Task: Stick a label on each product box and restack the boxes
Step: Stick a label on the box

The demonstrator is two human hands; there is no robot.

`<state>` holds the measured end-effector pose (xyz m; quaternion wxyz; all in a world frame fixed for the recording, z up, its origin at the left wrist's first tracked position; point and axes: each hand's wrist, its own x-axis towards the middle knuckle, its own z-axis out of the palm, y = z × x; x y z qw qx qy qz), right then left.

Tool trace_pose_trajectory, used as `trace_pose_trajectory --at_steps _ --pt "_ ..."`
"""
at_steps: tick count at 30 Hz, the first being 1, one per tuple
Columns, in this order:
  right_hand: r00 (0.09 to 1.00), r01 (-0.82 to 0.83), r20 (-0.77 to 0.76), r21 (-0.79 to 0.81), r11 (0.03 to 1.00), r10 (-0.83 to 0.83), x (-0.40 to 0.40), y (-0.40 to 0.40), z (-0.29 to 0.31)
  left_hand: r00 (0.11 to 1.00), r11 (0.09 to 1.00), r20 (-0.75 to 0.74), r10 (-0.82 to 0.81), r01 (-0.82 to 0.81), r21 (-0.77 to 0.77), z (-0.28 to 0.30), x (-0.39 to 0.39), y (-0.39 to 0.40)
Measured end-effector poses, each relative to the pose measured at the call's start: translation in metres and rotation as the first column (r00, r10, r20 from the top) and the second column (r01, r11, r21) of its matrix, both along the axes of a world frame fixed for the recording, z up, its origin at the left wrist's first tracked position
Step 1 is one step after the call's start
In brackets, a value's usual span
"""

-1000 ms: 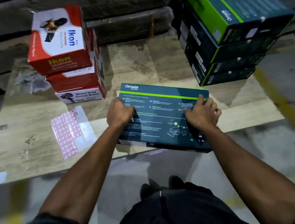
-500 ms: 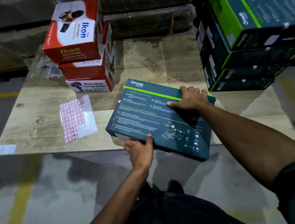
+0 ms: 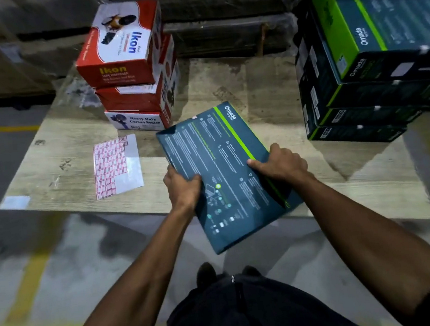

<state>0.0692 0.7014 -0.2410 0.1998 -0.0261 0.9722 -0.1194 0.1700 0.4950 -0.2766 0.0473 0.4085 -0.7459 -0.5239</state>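
A flat dark teal Omada box (image 3: 222, 162) with a green stripe is held over the front edge of the wooden board (image 3: 72, 153), turned lengthwise away from me. My left hand (image 3: 183, 188) grips its left long edge, thumb on top. On the right long edge, beside the stripe, my right hand (image 3: 279, 164) grips it too. A sheet of red-bordered labels (image 3: 117, 169) lies flat on the board, left of the box. Several more Omada boxes (image 3: 364, 63) are stacked at the right.
Three red and white Ikon tape dispenser boxes (image 3: 126, 65) are stacked at the back left of the board. Dark wrapped pallets (image 3: 216, 8) run along the back. Grey floor with yellow lines (image 3: 26, 289) surrounds the board. My shoes (image 3: 205, 272) stand just below the box.
The box has been turned from lying crosswise to pointing away from me and pulled nearer. My left hand moved from its near edge to its left side; my right hand shifted to its right side.
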Motion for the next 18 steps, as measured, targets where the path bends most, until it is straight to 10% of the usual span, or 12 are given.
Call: trace_pose_trajectory --at_steps 9,18 --pt "0.981 -0.114 0.111 -0.326 0.938 0.158 0.009 0.002 -0.015 0.942 0.940 -0.025 -0.333 0.331 -0.079 -0.002 0.035 0.001" --pt "0.999 0.030 0.038 -0.369 0.929 -0.018 0.027 -0.008 -0.027 0.952 0.941 -0.007 -0.306 0.301 -0.153 -0.014 0.027 -0.005"
